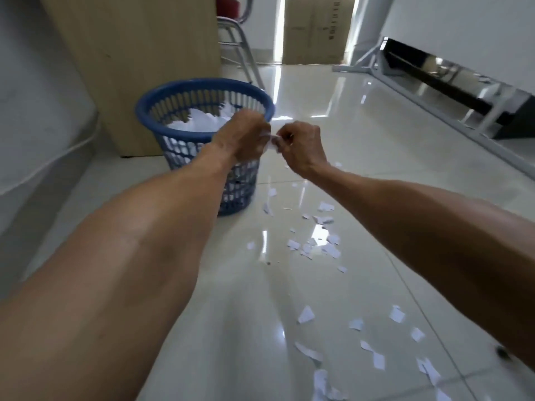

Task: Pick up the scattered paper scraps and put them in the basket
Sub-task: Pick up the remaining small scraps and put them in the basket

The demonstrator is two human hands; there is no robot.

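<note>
Floor [362, 146] carries scraps [306, 314]. Left hand [246, 138] and right hand [301, 149] fingers pinch scraps near basket [162, 96]; early release would likely drop them outside.

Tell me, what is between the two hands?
A few white paper scraps, pinched by the left hand and the right hand, close to the blue basket. The head view shows it.

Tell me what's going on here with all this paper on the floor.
A person is clearing torn paper off a glossy tiled floor. The left grip and right grip meet by the rim of the blue basket, both pinching white paper scraps. The basket holds a heap of white paper. Many loose scraps lie nearer the camera, not yet picked up.
</note>
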